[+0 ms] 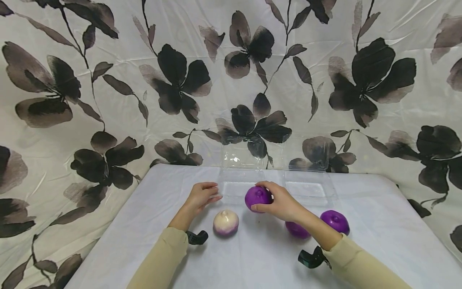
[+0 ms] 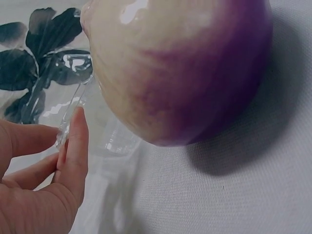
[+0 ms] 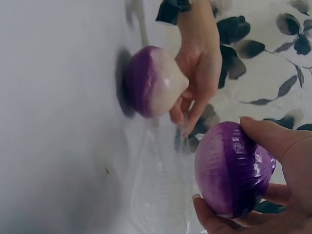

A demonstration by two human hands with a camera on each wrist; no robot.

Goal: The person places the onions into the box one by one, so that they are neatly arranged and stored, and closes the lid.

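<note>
My right hand [image 1: 279,200] grips a glossy purple onion [image 1: 258,199] above the table, thumb on one side and fingers on the other. In the right wrist view this onion [image 3: 234,168] shows a paler half. My left hand [image 1: 201,197] is at the left end of a clear plastic container [image 1: 236,188]. The left wrist view shows its thumb and fingers [image 2: 78,146] pinching the thin clear edge [image 2: 68,119]. A white-and-purple turnip [image 1: 225,223], pale tip up, sits on the table just right of the left wrist.
Two more purple onions, one [image 1: 335,222] fully seen and one [image 1: 297,229] partly behind the right forearm, lie at the right. The container's clear lid [image 1: 242,154] stands raised against the floral backdrop [image 1: 177,84]. A white cloth [image 1: 260,261] covers the table.
</note>
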